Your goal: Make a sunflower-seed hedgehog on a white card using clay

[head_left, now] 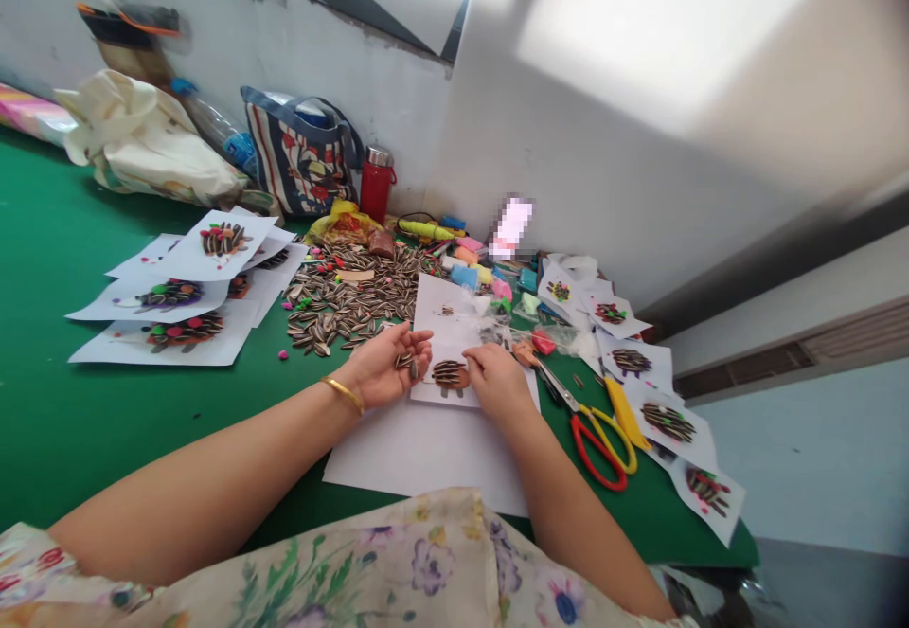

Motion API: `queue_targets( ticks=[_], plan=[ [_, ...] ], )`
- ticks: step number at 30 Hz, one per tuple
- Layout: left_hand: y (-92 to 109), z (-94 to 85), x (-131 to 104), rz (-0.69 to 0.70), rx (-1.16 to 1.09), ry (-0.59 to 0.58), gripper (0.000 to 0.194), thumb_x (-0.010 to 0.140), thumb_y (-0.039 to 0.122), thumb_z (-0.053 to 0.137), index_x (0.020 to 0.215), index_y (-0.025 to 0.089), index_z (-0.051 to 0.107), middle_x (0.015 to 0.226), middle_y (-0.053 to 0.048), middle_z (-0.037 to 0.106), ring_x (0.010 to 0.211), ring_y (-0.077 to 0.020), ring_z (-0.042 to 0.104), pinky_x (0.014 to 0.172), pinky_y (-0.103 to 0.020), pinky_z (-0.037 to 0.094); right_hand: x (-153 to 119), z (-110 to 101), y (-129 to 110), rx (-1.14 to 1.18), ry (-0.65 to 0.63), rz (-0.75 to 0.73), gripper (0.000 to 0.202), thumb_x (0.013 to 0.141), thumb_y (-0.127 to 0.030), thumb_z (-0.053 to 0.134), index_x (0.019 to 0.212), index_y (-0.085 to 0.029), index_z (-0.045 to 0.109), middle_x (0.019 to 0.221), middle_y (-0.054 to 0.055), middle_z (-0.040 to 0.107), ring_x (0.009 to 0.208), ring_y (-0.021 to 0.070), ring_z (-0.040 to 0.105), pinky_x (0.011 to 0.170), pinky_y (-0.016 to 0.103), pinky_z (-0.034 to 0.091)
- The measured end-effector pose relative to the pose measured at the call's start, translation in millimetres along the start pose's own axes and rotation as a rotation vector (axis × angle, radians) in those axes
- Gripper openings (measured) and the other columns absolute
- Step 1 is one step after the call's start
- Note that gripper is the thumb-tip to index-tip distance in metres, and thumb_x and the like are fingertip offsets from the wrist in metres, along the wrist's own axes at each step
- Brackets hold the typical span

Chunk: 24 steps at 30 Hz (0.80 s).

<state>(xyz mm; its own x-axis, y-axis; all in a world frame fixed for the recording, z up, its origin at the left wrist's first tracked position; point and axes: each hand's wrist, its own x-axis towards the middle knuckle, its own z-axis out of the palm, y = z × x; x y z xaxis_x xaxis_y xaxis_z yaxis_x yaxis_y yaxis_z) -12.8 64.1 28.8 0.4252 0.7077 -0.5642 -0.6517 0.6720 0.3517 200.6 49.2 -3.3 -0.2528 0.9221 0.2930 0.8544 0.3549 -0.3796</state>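
Note:
My left hand (387, 363) is turned palm up, its fingers curled around a few striped sunflower seeds (407, 361). Beside it, my right hand (501, 384) has its fingertips pressed together at the right edge of a small hedgehog figure (450, 374) covered in seeds. Whatever those fingertips pinch is hidden. The figure is on a white sheet (444, 334), which lies on more white paper (426, 453). A big heap of sunflower seeds (355, 296) spreads just beyond my left hand.
Scissors (597, 439) with red and yellow handles lie right of my right hand. Finished-looking seed pictures (188, 330) are stacked at left, others (668, 420) along the right edge. Coloured clay lumps (465, 275), a red flask (376, 185) and a striped bag (302, 154) stand toward the wall.

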Motion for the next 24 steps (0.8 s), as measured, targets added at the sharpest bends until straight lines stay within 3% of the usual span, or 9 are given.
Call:
queue_targets(
  ticks=[3, 6, 9, 12, 16, 19, 21, 24],
  plan=[
    [-2.2, 1.0, -0.7, 0.027, -0.049, -0.042, 0.034, 0.099, 0.036, 0.039, 0.101, 0.008, 0.059, 0.090, -0.014, 0.062, 0.079, -0.0193, 0.067, 0.068, -0.029, 0.061, -3.3, -7.9, -11.6, 0.089, 0.141, -0.080, 0.023, 0.093, -0.018, 0.048, 0.100, -0.018, 0.070, 0.092, 0.009, 0.066, 0.089, 0.0206, 0.059, 0.083, 0.033, 0.044],
    [-4.8, 0.7, -0.9, 0.038, -0.078, -0.104, 0.041, 0.099, 0.043, 0.037, 0.105, 0.007, 0.058, 0.102, -0.019, 0.063, 0.095, -0.0254, 0.068, 0.079, -0.036, 0.061, -7.2, -11.9, -27.6, 0.156, 0.180, -0.210, 0.019, 0.093, -0.029, 0.054, 0.100, -0.020, 0.070, 0.088, 0.007, 0.065, 0.087, 0.0212, 0.058, 0.082, 0.035, 0.045],
    [-7.0, 0.7, -2.4, 0.042, -0.063, -0.131, 0.044, 0.099, 0.046, 0.036, 0.108, 0.008, 0.057, 0.107, -0.020, 0.063, 0.099, -0.0258, 0.067, 0.078, -0.035, 0.060, -9.9, -7.7, -39.1, 0.181, 0.138, -0.306, 0.022, 0.088, -0.038, 0.064, 0.102, -0.021, 0.070, 0.089, 0.007, 0.065, 0.085, 0.0213, 0.058, 0.079, 0.036, 0.045],
    [-9.2, 0.9, -4.3, 0.021, -0.008, -0.174, 0.046, 0.099, 0.048, 0.036, 0.109, 0.009, 0.058, 0.106, -0.018, 0.063, 0.089, -0.0229, 0.068, 0.070, -0.032, 0.060, -10.7, -0.2, -42.8, 0.187, 0.120, -0.345, 0.021, 0.089, -0.034, 0.064, 0.105, -0.022, 0.070, 0.092, 0.007, 0.066, 0.088, 0.0217, 0.059, 0.078, 0.035, 0.046],
    [-12.7, 0.5, -5.1, 0.006, 0.047, -0.204, 0.044, 0.098, 0.047, 0.040, 0.105, 0.008, 0.060, 0.100, -0.016, 0.064, 0.080, -0.0192, 0.067, 0.067, -0.029, 0.058, -11.0, -1.1, -42.9, 0.283, 0.149, -0.304, 0.018, 0.094, -0.026, 0.055, 0.103, -0.023, 0.070, 0.094, 0.007, 0.066, 0.091, 0.0207, 0.060, 0.082, 0.036, 0.047],
    [-15.6, -0.1, -4.9, 0.024, 0.138, -0.161, 0.027, 0.096, 0.033, 0.051, 0.099, 0.008, 0.062, 0.094, -0.012, 0.064, 0.082, -0.0168, 0.066, 0.068, -0.024, 0.056, -10.7, -8.6, -41.3, 0.401, 0.203, -0.195, 0.019, 0.096, -0.025, 0.051, 0.102, -0.022, 0.070, 0.089, 0.005, 0.063, 0.087, 0.0187, 0.059, 0.080, 0.034, 0.048],
    [-17.7, -0.3, -5.1, 0.020, 0.262, -0.171, 0.014, 0.089, 0.023, 0.063, 0.094, 0.010, 0.064, 0.086, -0.008, 0.063, 0.075, -0.0117, 0.064, 0.054, -0.015, 0.048, -10.1, -11.8, -39.2, 0.456, 0.238, -0.131, 0.019, 0.096, -0.026, 0.052, 0.100, -0.022, 0.070, 0.087, 0.004, 0.061, 0.084, 0.0179, 0.059, 0.078, 0.033, 0.048],
    [-20.2, -0.3, -6.6, 0.017, 0.411, -0.260, 0.019, 0.076, 0.019, 0.077, 0.086, 0.011, 0.063, 0.078, -0.003, 0.060, 0.061, -0.0049, 0.054, 0.041, -0.010, 0.028, -9.6, -10.9, -36.0, 0.504, 0.212, -0.097, 0.018, 0.094, -0.028, 0.054, 0.097, -0.023, 0.071, 0.088, 0.004, 0.061, 0.084, 0.0174, 0.059, 0.077, 0.032, 0.048]
  ],
)
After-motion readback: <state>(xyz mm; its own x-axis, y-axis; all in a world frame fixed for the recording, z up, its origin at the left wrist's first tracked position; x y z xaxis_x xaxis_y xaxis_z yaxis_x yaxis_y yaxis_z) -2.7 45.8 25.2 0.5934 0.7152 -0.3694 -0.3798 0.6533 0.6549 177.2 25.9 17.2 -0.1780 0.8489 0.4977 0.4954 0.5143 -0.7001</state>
